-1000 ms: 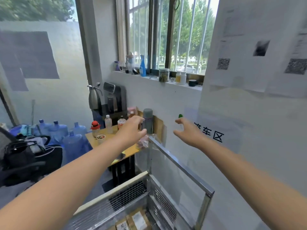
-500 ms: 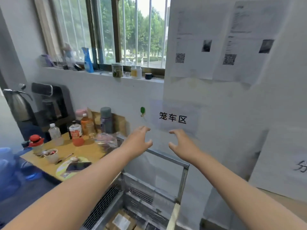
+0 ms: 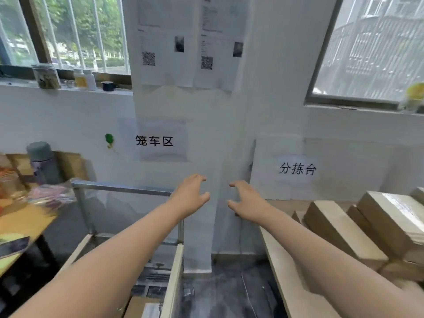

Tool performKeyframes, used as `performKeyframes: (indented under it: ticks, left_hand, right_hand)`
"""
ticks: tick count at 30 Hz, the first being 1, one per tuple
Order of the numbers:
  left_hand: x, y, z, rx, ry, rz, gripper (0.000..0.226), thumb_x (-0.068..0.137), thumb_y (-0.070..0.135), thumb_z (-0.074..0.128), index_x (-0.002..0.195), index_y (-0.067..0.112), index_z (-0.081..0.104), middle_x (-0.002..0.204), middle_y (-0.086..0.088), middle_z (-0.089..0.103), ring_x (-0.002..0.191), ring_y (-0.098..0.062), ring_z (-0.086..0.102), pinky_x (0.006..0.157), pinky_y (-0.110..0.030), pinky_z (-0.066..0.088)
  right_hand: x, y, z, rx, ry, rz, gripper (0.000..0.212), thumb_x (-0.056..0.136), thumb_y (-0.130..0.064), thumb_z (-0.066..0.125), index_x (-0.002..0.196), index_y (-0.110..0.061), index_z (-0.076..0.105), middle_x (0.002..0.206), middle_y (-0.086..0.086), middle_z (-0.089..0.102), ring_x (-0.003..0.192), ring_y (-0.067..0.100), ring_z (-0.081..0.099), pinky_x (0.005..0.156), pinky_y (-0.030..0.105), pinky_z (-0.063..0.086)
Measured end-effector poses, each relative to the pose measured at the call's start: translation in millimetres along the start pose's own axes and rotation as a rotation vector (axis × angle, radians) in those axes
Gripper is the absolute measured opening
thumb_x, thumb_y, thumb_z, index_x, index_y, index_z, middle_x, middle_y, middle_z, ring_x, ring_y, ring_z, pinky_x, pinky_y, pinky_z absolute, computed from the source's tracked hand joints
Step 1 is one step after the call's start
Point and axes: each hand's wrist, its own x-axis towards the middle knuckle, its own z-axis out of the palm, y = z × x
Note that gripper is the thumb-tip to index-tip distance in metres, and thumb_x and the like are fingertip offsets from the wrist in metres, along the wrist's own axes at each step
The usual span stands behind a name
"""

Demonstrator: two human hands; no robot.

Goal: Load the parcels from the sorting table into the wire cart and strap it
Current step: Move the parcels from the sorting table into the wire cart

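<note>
"Two forearms (image 3: 114, 260) are reaching out from the bottom edge. What is lying nearest?"

"Down in the wire cart (image 3: 88, 216), at lower left, one parcel (image 3: 137, 304) is lying flat with a white label (image 3: 152, 311) facing up. Only a corner is showing, so I cannot tell its long axis."

"And the hands?"

"The left hand (image 3: 190, 196) is hovering by the cart's far right corner. The right hand (image 3: 247, 200) is hovering just beside it, near the left end of the sorting counter (image 3: 282, 271). Both are spreading lightly bent fingers, thumbs turned toward each other, and neither is holding or touching anything."

"Where are the other parcels sitting?"

"Several long cardboard boxes (image 3: 339, 228) are resting on that counter, right of the right hand and apart from it. They are leaning one against another, tilted, their long axes running from the wall toward the near right."

"Farther back?"

"The cart's top rail (image 3: 124, 190) is running left to right along the white wall (image 3: 229, 134). A side counter (image 3: 23, 221) at far left is carrying a grey flask (image 3: 42, 161) and a phone (image 3: 13, 245). Two printed signs (image 3: 154, 141) are hanging on the wall, one over the cart, one over the sorting counter, and jars (image 3: 46, 75) are standing on the windowsill (image 3: 23, 84)."
</note>
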Motion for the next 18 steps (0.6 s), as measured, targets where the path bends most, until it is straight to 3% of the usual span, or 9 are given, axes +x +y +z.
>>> performKeyframes:
  ticks: [6, 13, 18]
  left_hand:
    - [-31, 74, 54, -0.005, -0.107, 0.050, 0.050, 0.097, 0.029, 0.057, 0.143, 0.014, 0.043, 0.150, -0.004, 0.042, 0.138, -0.019, 0.039, 0.112, -0.031, 0.030]
    - [-105, 180, 114, -0.026, -0.206, 0.175, 0.050, 0.098, 0.029, 0.057, 0.143, 0.013, 0.043, 0.148, -0.001, 0.043, 0.136, -0.018, 0.040, 0.110, -0.030, 0.032]
    - [-145, 240, 130, -0.062, -0.215, 0.264, 0.054, 0.095, 0.029, 0.060, 0.143, 0.012, 0.044, 0.146, -0.003, 0.046, 0.135, -0.019, 0.041, 0.113, -0.038, 0.035]
  right_hand:
    - [-84, 66, -24, 0.027, -0.001, 0.080, 0.056, 0.097, -0.026, 0.055, 0.147, -0.012, 0.034, 0.152, 0.006, 0.033, 0.143, 0.022, 0.027, 0.115, 0.032, 0.024]
    - [-205, 143, -51, 0.051, 0.058, 0.245, 0.056, 0.097, -0.027, 0.055, 0.147, -0.013, 0.035, 0.149, 0.005, 0.037, 0.138, 0.023, 0.034, 0.114, 0.037, 0.031]
    - [-270, 157, -74, 0.055, 0.138, 0.318, 0.058, 0.095, -0.024, 0.057, 0.147, -0.010, 0.036, 0.150, 0.008, 0.039, 0.139, 0.024, 0.035, 0.114, 0.039, 0.032]
